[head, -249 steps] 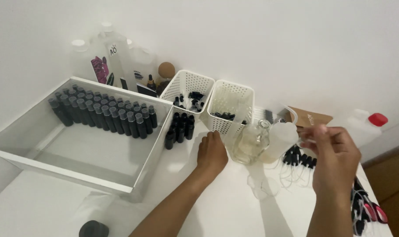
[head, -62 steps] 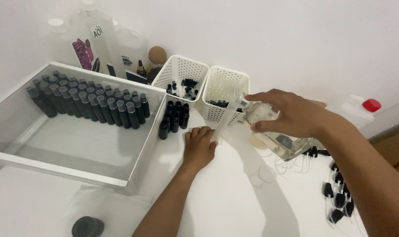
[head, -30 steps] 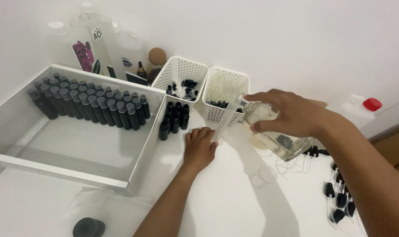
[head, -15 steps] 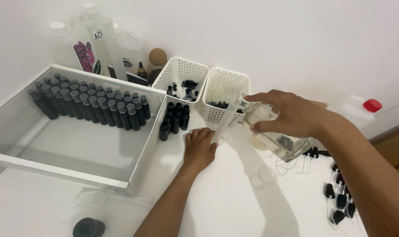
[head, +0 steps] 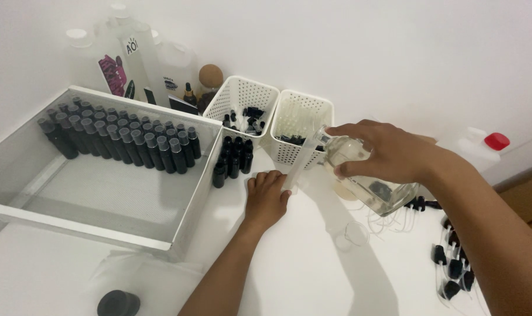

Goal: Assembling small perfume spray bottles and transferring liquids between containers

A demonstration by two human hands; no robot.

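Observation:
My right hand grips a clear glass bottle of pale liquid, tilted with its neck pointing down to the left. A thin stream or tube runs from the neck toward my left hand. That hand rests on the white table, fingers curled around something small that is hidden under them. A cluster of small black bottles stands just beyond my left hand.
A large white tray holds rows of dark capped bottles. Two white perforated baskets stand at the back, with large plastic jugs behind. Black dropper caps lie at right. A black lid sits near the front.
Over the last two seconds both hands have barely moved, with the bottle kept tilted. Eight seconds ago my right hand was at the right holding a small piece, and the bottle stood on the table.

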